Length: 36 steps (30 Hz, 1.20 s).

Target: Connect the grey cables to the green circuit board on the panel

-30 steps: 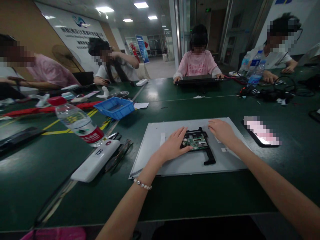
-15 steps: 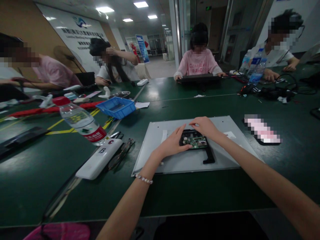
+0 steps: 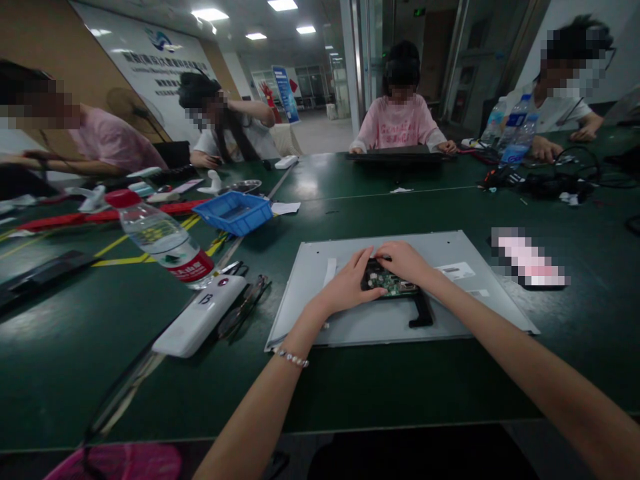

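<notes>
A green circuit board in a black frame lies on a flat silvery panel. A black bracket arm sticks out from the frame's lower right. My left hand spans the frame's left side, thumb on the near edge and fingers toward the far edge. My right hand is closed, its fingertips pinched together at the board's far edge. Whatever sits between those fingertips is too small or hidden to make out. The hands nearly touch at the far side.
A phone lies right of the panel. To the left are a white power bank, glasses, a tilted water bottle and a blue basket. Several people sit around the green table; one across holds a dark panel.
My right hand has come down onto the board's far edge from just above it. My left hand stays at the board's left side. The view has shifted slightly.
</notes>
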Available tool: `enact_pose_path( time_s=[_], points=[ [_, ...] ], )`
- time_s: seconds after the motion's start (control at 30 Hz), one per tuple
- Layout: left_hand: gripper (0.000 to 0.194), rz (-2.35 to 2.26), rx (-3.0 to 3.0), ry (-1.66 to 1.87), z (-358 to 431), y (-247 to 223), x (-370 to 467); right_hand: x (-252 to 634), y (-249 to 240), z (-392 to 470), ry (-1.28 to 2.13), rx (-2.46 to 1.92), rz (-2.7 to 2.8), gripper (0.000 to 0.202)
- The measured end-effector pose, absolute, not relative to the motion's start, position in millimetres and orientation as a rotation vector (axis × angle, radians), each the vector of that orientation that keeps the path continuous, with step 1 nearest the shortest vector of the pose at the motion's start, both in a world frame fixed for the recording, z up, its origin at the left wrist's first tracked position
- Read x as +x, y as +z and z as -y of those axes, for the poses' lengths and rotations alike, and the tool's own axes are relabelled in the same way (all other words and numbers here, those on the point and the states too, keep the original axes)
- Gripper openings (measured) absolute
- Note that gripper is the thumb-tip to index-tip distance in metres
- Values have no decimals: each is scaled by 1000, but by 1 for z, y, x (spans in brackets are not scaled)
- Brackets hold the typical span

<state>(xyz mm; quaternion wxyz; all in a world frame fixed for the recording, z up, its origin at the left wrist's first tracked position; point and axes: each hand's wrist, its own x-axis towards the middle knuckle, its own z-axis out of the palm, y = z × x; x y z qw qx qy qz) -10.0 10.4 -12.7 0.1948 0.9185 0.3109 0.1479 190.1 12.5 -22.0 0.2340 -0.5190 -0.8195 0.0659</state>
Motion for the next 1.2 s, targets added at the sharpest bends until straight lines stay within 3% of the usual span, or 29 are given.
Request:
enact_pose_path(
  time_s=[0.3, 0.5, 0.97, 1.2],
  points=[
    [92, -887, 2590, 416, -11, -13, -9, 180, -7, -3, -145, -1587, 2469, 27],
    [93, -908, 2583, 377, -10, -12, -9, 179, -3, -2, -171, -1615, 2493, 28],
    [93, -877, 2577, 385, -12, -14, -11, 191, 12, -3, 162, -1671, 2366, 39],
    [93, -841, 2581, 399, -13, -13, -12, 248, 25, 15, 246, -1683, 2213, 32]
  ],
)
